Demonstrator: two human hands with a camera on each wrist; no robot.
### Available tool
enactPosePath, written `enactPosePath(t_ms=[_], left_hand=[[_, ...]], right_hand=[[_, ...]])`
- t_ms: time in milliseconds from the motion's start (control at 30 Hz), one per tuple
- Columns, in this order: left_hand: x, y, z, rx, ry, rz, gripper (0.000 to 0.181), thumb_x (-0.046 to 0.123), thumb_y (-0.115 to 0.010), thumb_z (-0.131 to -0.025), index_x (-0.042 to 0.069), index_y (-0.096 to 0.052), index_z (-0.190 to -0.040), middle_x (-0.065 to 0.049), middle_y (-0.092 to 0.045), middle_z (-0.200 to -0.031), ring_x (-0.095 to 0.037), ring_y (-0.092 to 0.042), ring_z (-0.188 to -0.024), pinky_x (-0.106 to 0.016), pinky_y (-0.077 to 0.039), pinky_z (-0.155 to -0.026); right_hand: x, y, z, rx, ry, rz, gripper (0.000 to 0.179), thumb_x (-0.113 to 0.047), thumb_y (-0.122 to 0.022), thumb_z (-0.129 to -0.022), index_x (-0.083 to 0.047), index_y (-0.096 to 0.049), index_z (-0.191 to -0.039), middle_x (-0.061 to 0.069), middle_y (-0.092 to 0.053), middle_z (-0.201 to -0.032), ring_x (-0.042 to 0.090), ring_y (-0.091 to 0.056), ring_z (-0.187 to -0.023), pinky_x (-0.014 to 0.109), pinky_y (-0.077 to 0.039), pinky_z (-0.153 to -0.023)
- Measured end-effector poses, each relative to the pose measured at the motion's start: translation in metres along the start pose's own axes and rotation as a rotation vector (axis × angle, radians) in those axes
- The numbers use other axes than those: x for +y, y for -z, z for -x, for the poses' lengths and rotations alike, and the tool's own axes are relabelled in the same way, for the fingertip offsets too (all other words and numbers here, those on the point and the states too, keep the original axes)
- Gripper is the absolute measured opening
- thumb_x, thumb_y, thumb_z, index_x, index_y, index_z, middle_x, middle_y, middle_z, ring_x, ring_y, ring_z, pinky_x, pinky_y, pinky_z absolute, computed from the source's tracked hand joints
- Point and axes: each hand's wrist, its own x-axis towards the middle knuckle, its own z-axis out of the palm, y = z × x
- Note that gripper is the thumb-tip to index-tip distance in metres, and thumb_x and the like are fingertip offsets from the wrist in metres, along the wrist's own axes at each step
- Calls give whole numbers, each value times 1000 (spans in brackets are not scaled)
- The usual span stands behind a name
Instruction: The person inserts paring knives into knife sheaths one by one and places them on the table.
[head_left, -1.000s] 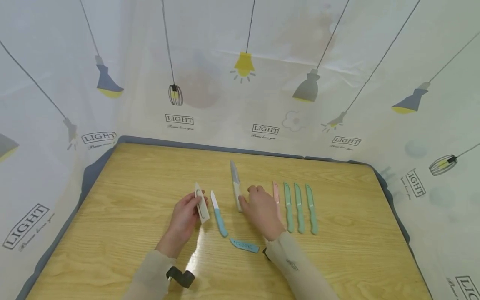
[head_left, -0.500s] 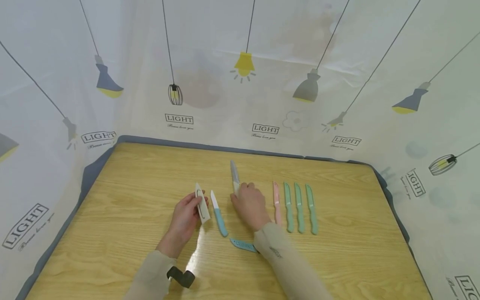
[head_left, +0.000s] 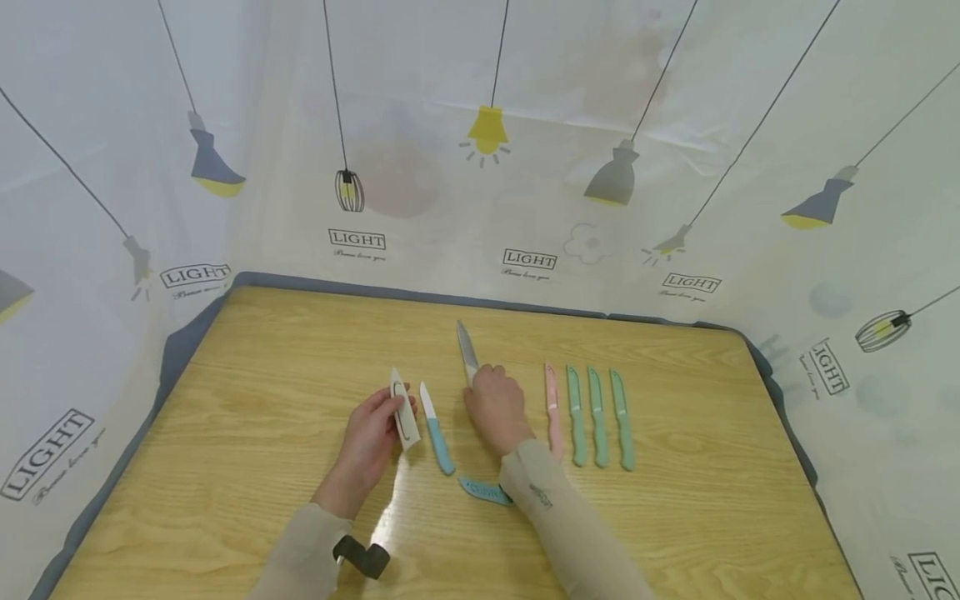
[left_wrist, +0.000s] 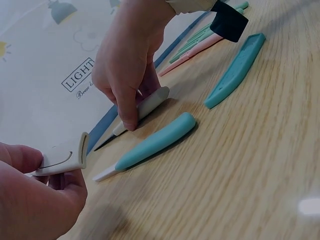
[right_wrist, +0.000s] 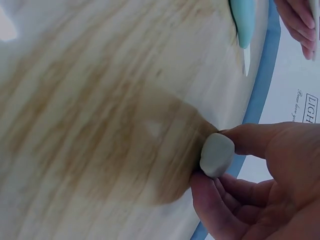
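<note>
My left hand [head_left: 369, 435] holds a white knife sheath [head_left: 405, 415] above the table, thumb on its face. The sheath's slot end shows in the left wrist view. To the right, my right hand [head_left: 498, 408] pinches the cream handle of a knife [head_left: 466, 346] with a grey blade pointing to the back. That handle's rounded butt [right_wrist: 217, 155] sits between thumb and fingers in the right wrist view, low over the table. Between the hands lies a small knife with a blue handle [head_left: 441, 446] and bare white blade. A blue sheath [head_left: 482, 490] lies nearer, partly behind my right sleeve.
On the right, a pink knife [head_left: 552, 408] and several green knives [head_left: 597, 417] lie in a row, their blades covered. The wooden table [head_left: 720, 467] ends at a dark blue edge strip [head_left: 525, 308] along a printed cloth backdrop [head_left: 420, 125].
My right hand has moved left from beside the pink knife onto the cream handle and gripped it. The blade has shifted very slightly. My left hand stays with the white sheath.
</note>
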Motion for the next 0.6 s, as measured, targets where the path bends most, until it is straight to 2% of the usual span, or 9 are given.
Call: enactPosePath(t_ms=[233, 467, 600], left_hand=[[-1, -1, -2, -7, -6, 6, 44, 8, -44, -109, -12, -43, -148, -22, -57, -135, -21, -61, -113, -23, -54, -92], [-3, -4, -4, -20, -2, 16, 44, 8, -44, -109, -12, -44, -148, -24, -57, -134, -22, -61, -114, -24, -54, -92], [-4, -6, -4, -24, -9, 31, 44, 7, -44, -109, -14, -43, -148, -21, -59, -132, -20, -62, -112, -24, -54, -93]], right_hand=[[10, 2, 3, 19, 68, -75, 25, -19, -65, -101, 7, -65, -101, 10, -55, -81, 22, -54, -67, 33, -50, -55], [18, 8, 18, 44, 85, -173, 20, -17, -68, -97, -1, -63, -86, 6, -55, -74, 19, -52, -63, 30, -46, -51], [22, 15, 30, 51, 101, -210, 18, -17, -68, -95, 1, -68, -92, 5, -58, -79, 18, -52, -65, 29, -46, -52]])
